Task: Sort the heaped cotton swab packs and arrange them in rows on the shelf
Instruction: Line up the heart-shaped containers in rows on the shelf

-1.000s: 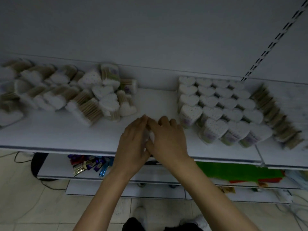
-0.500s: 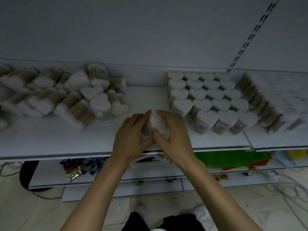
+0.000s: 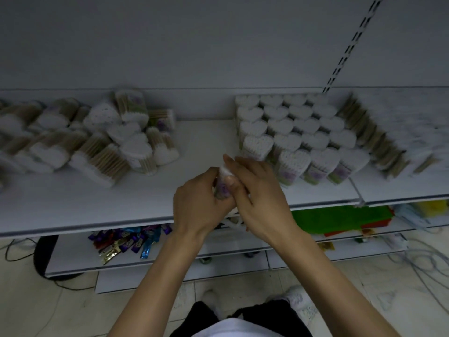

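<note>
Compared with half a second ago, the held cotton swab pack (image 3: 223, 183) has been turned: its white heart-shaped face was then shown broadly to the camera, and now mostly its side with a purple label is seen, with only a small patch of white swab tips at the top. The hands have been kept in much the same place, just above the front part of the shelf (image 3: 201, 137).

The pack is gripped from both sides. The fingers of the left hand (image 3: 196, 205) are curled round its left and lower side. The right hand (image 3: 261, 198) is closed on it from the right, the thumb laid across the front and the fingers bent over the top edge. Much of the pack is hidden between the two hands.

Its long axis is held roughly upright and tipped a little, white tips pointing up and toward the back of the shelf, label end down toward the palms.

To the left a heap of packs (image 3: 109, 147) is lying at mixed angles. To the right, rows of heart-shaped packs (image 3: 298, 135) are stood upright, tips up, with leaning flat packs (image 3: 364, 135) just beside them. On the lower shelf (image 3: 73, 254) foil wrappers (image 3: 128, 242) and a green sheet (image 3: 337, 217) are seen; cables (image 3: 425, 259) are spread on the floor.
</note>
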{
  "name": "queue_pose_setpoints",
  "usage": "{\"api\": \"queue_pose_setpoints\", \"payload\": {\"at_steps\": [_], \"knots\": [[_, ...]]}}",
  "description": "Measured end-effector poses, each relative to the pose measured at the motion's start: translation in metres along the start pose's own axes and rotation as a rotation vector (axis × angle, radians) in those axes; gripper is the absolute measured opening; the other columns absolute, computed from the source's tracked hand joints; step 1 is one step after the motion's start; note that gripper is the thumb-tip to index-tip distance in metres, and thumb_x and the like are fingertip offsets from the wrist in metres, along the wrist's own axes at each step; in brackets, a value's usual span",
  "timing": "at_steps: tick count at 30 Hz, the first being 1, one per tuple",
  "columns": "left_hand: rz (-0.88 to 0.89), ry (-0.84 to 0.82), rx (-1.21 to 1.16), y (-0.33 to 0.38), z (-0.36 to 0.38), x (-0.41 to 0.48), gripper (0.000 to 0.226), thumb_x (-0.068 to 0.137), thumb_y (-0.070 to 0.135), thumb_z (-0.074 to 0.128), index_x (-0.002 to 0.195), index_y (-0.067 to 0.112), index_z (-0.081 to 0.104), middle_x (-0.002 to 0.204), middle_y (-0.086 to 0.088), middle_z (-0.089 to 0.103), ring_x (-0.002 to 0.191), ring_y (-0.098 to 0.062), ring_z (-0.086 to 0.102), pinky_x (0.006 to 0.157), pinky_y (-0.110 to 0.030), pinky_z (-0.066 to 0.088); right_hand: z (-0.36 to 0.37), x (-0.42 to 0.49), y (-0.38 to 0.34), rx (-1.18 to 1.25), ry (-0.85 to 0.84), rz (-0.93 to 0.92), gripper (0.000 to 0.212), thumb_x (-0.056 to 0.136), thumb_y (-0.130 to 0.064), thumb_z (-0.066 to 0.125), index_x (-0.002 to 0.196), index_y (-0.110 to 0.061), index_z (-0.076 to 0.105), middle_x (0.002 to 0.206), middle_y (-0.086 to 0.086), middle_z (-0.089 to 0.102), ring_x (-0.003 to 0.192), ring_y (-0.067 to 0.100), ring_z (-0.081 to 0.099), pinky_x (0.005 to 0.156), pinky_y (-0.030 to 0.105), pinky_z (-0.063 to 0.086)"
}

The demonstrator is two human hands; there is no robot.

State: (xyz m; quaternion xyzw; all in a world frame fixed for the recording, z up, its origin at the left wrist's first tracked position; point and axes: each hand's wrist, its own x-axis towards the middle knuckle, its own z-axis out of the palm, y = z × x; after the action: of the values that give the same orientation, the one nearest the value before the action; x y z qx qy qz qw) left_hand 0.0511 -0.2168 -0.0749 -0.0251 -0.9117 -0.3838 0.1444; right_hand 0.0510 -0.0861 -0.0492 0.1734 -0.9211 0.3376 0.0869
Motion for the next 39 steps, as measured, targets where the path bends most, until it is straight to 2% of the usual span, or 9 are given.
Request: {"api": "queue_pose_setpoints", "payload": {"at_steps": [8, 11, 15, 19, 23, 27, 32, 36, 39], "knots": [[0.093, -0.082, -0.021, 0.022, 0.045, 0.009, 0.05, 0.082, 0.046, 0.055, 0.122, 0.017, 0.057, 0.088, 0.001, 0.069, 0.073, -0.014, 0.061, 0.055, -0.017, 0.038, -0.007, -0.011, 0.036, -0.352, 0.302, -0.14, 0.033, 0.09, -0.014, 0.056, 0.121, -0.006, 0.064, 0.12, 0.019, 0.061, 0.115, 0.032, 0.051, 0.095, 0.04, 0.04], [0.017, -0.072, -0.069, 0.019, 0.06, 0.005, 0.061, 0.073, 0.058, 0.046, 0.113, 0.013, 0.056, 0.086, -0.004, 0.066, 0.074, -0.019, 0.06, 0.06, -0.032, 0.047, -0.005, -0.012, 0.051, -0.376, 0.306, -0.217, 0.033, 0.085, -0.015, 0.057, 0.115, -0.005, 0.067, 0.113, 0.018, 0.063, 0.11, 0.029, 0.049, 0.09, 0.036, 0.04], [-0.063, -0.032, -0.17, 0.014, 0.069, 0.003, 0.031, 0.079, 0.044, 0.065, 0.095, 0.023, 0.05, 0.085, 0.008, 0.059, 0.074, -0.003, 0.053, 0.061, -0.01, 0.041, -0.001, -0.006, 0.059, -0.416, 0.356, -0.246, 0.031, 0.081, -0.015, 0.067, 0.111, -0.007, 0.069, 0.108, 0.012, 0.067, 0.105, 0.027, 0.051, 0.086, 0.037, 0.04], [-0.054, 0.005, -0.153, 0.016, 0.069, 0.008, 0.025, 0.082, 0.027, 0.071, 0.093, 0.02, 0.049, 0.088, 0.004, 0.058, 0.076, -0.008, 0.054, 0.06, -0.017, 0.039, 0.003, 0.001, 0.062, -0.476, 0.408, -0.235, 0.028, 0.082, -0.018, 0.07, 0.109, -0.013, 0.071, 0.106, 0.005, 0.069, 0.098, 0.022, 0.051, 0.085, 0.036, 0.036], [-0.097, -0.058, -0.159, 0.014, 0.073, 0.013, 0.077, 0.081, 0.043, 0.068, 0.143, 0.01, 0.036, 0.142, -0.008, 0.044, 0.127, -0.019, 0.043, 0.106, -0.033, 0.035, 0.004, 0.007, 0.061, -0.509, 0.429, -0.235, 0.024, 0.083, -0.019, 0.07, 0.106, -0.013, 0.071, 0.106, 0.004, 0.069, 0.094, 0.023, 0.06, 0.085, 0.035, 0.037], [0.058, -0.127, 0.139, 0.008, 0.082, 0.017, 0.083, 0.084, 0.06, 0.033, 0.147, 0.006, 0.034, 0.15, -0.012, 0.038, 0.136, -0.028, 0.041, 0.11, -0.052, 0.034, 0.003, 0.015, 0.06, -0.519, 0.43, -0.2, 0.023, 0.08, -0.014, 0.072, 0.104, -0.013, 0.072, 0.102, 0.006, 0.069, 0.09, 0.024, 0.06, 0.084, 0.034, 0.037], [0.06, -0.14, 0.077, 0.003, 0.081, 0.019, 0.093, 0.084, 0.076, 0.022, 0.15, 0.01, 0.028, 0.154, -0.004, 0.034, 0.136, -0.019, 0.039, 0.113, -0.045, 0.031, 0.0, 0.017, 0.052, -0.517, 0.382, -0.166, 0.024, 0.077, -0.011, 0.071, 0.101, -0.011, 0.07, 0.106, 0.012, 0.067, 0.093, 0.029, 0.06, 0.081, 0.036, 0.034], [-0.041, -0.221, -0.105, -0.005, 0.069, 0.022, 0.099, 0.084, 0.067, 0.053, 0.153, 0.012, 0.008, 0.153, 0.011, 0.009, 0.144, -0.012, 0.018, 0.114, -0.019, 0.007, 0.002, 0.019, 0.035, -0.444, 0.451, -0.187, 0.019, 0.077, -0.013, 0.065, 0.095, -0.011, 0.07, 0.108, 0.014, 0.066, 0.101, 0.023, 0.046, 0.083, 0.034, 0.032], [-0.02, -0.17, -0.127, -0.02, 0.045, 0.019, 0.096, 0.08, 0.063, 0.058, 0.152, 0.014, 0.016, 0.147, 0.014, 0.015, 0.136, -0.001, 0.02, 0.107, -0.003, 0.003, 0.013, 0.021, 0.016, -0.309, 0.363, -0.2, 0.019, 0.079, -0.015, 0.058, 0.094, -0.012, 0.07, 0.106, 0.01, 0.066, 0.098, 0.02, 0.048, 0.082, 0.033, 0.032]]}}
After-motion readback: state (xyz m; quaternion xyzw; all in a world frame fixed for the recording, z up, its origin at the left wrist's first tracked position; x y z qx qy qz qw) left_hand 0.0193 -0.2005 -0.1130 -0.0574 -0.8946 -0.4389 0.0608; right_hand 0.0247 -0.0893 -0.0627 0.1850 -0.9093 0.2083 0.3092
